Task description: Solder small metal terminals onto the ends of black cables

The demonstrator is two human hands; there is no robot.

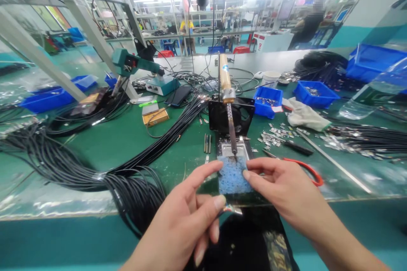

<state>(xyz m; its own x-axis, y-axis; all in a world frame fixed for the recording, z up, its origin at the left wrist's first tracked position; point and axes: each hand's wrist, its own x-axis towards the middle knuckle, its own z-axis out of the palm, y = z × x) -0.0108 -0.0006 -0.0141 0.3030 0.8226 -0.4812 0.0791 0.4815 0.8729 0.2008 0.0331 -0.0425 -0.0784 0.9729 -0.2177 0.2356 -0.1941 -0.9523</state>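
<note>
A blue sponge (pixel 233 178) lies at the front of a small metal tray (pixel 244 149), with a wooden-handled soldering iron (pixel 226 80) pointing tip down at its far edge. My right hand (pixel 282 182) pinches the sponge's right edge between thumb and index finger. My left hand (pixel 187 216) has its index finger reaching to the sponge's left edge. Between that hand's thumb and lower fingers is a small connector (pixel 233 209) with a shiny metal end; the rest of it is hidden by the fingers. Behind the iron stands a black fan (pixel 216 116).
Bundled black cables (pixel 127 165) spread over the left side. Red-handled pliers (pixel 305 169) lie by my right hand, near loose metal pieces (pixel 273 135) and a glove (pixel 305 114). Blue bins (pixel 269 99) and a plastic bottle (pixel 365 97) stand at the right. A person (pixel 307 29) is in the background.
</note>
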